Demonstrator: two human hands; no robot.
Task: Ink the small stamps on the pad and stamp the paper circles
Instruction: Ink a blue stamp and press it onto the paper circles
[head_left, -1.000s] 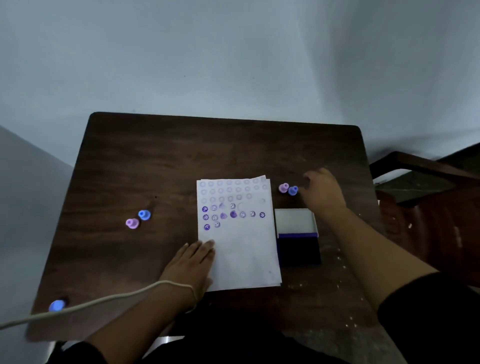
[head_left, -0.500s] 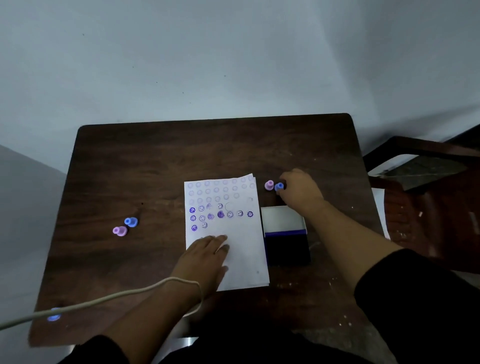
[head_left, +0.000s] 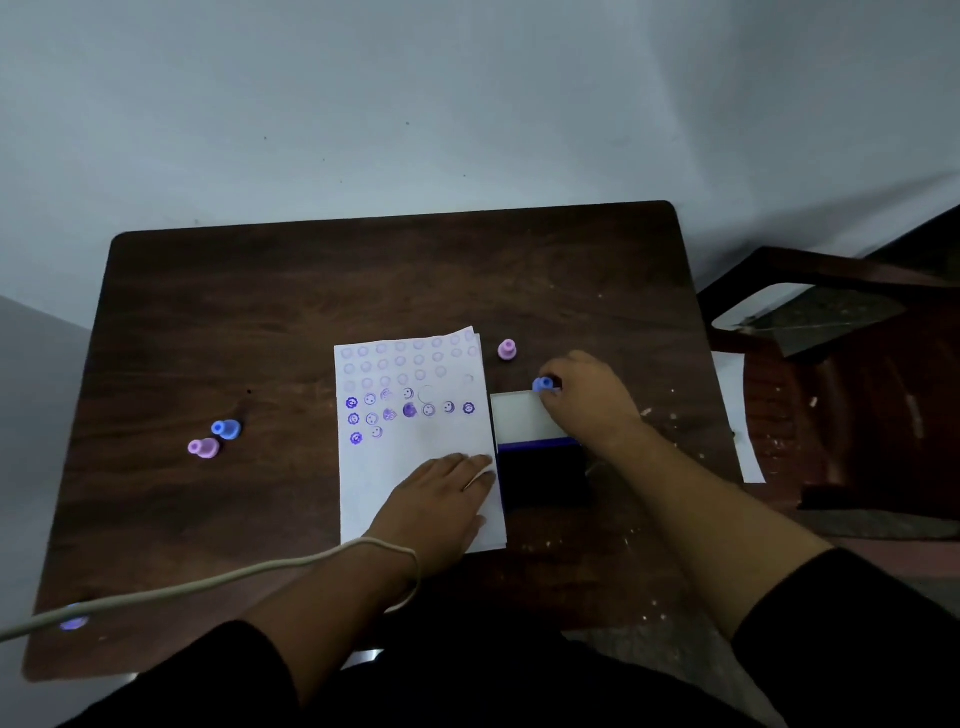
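A white sheet of paper (head_left: 415, 457) with rows of printed circles lies mid-table; several lower circles carry purple stamp marks. My left hand (head_left: 441, 501) rests flat on its lower right part, fingers apart. My right hand (head_left: 587, 400) grips a small blue stamp (head_left: 543, 385) just above the far edge of the open ink pad's white lid (head_left: 519, 418). The dark pad (head_left: 543, 475) sits right of the paper. A pink stamp (head_left: 506, 349) stands alone beyond the pad.
On the left of the dark wooden table (head_left: 260, 312) lie a blue stamp (head_left: 225, 428) and a pink stamp (head_left: 203, 447). A white cable (head_left: 182, 590) crosses my left wrist. A blue spot (head_left: 72, 622) glows near the front left corner. A wooden chair (head_left: 857, 395) stands at right.
My right hand closed on the blue stamp beside the pink one and carried it toward the ink pad. My left hand slid rightward across the paper.
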